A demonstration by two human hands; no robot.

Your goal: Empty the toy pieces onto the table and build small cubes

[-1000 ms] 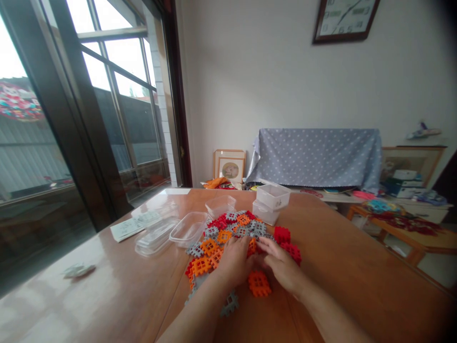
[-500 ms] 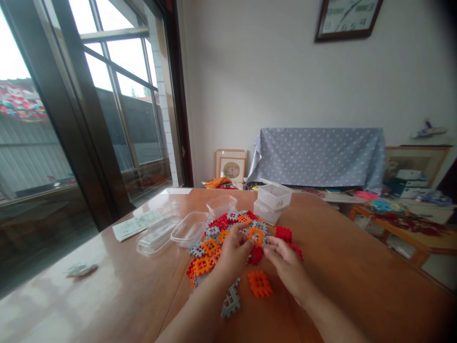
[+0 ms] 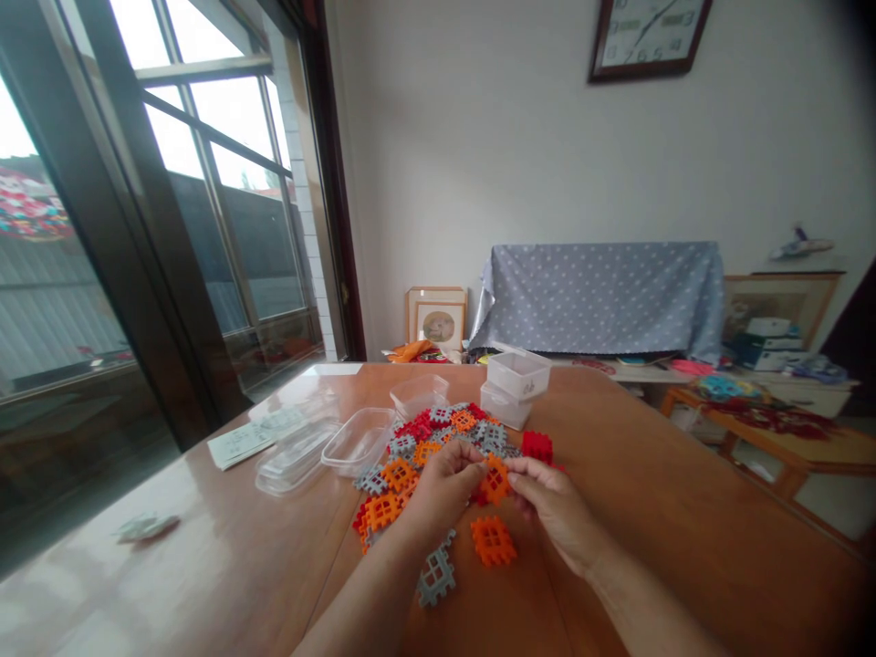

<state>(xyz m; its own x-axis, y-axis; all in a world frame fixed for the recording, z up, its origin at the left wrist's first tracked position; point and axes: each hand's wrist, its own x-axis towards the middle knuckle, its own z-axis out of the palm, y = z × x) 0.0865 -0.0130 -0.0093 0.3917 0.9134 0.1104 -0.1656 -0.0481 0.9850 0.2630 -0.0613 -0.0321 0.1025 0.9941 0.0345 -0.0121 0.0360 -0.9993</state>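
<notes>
Between my two hands is an orange interlocking block (image 3: pixel 495 480), a square with a window-like lattice and notched edges. My left hand (image 3: pixel 448 479) pinches its left side with thumb and fingers, and my right hand (image 3: pixel 547 497) pinches its right side. Red pieces show partly behind it. A pile of red, orange and grey blocks (image 3: pixel 399 474) spreads behind and left of my hands. Nearer to me, a separate orange block (image 3: pixel 493 541) lies on the table, with a grey block (image 3: pixel 436 575) by my left forearm. A stack of red blocks (image 3: pixel 537 447) sits beyond my right hand.
Clear plastic tubs (image 3: pixel 359 442) and lids (image 3: pixel 297 456) stand left of the pile, beside a printed sheet (image 3: pixel 246 443). Two stacked white containers (image 3: pixel 518 374) are at the back. A small packet (image 3: pixel 146 526) lies far left on the wooden table (image 3: pixel 657 511).
The orange block between my hands has come down and nearer to me, and it is tilted differently. My right fingers have moved up along its edge. The view has shifted slightly.
</notes>
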